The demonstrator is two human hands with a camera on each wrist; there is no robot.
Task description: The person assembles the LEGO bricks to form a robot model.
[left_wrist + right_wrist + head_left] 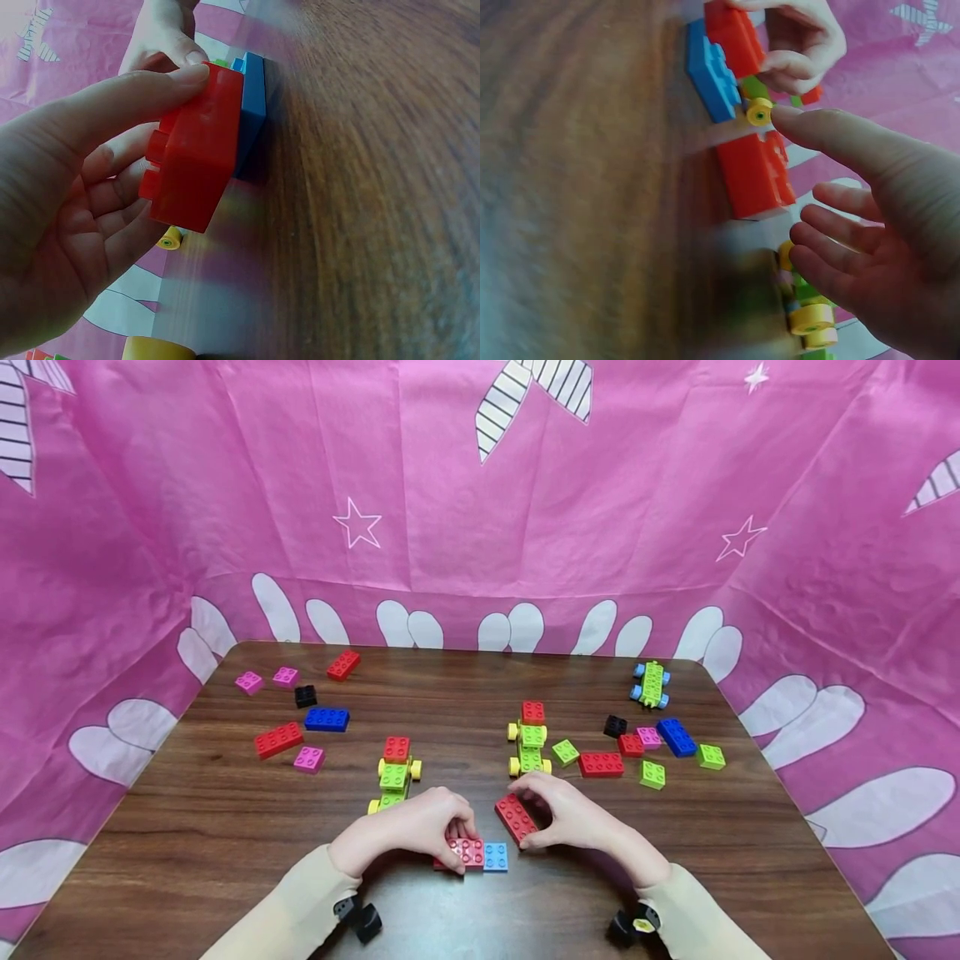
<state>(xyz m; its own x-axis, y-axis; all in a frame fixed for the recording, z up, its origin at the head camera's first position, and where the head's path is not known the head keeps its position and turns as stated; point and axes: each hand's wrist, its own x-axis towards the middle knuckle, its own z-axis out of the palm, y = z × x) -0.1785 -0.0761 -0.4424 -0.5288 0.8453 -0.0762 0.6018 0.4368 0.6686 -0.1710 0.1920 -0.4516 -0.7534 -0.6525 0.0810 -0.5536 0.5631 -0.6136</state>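
Note:
My left hand (438,828) pinches a red building brick (467,853) between thumb and fingers, its studs facing up. Directly under the red brick, a light blue brick (496,857) sticks out to the right. In the right wrist view, the held brick (735,37) sits slightly tilted over the blue brick's studs (716,71). My right hand (564,810) spans a second red brick (516,819) on the table, thumb by its near end, fingers by its far end. The right wrist view shows those fingers (840,236) loosely spread, apart from this brick (750,176).
Two lime-green wheeled cars with yellow wheels, each topped by a red brick, stand behind the left hand (393,777) and right hand (531,739). Loose bricks lie at left (279,740) and right (602,765). A blue-wheeled green base (652,685) stands far right.

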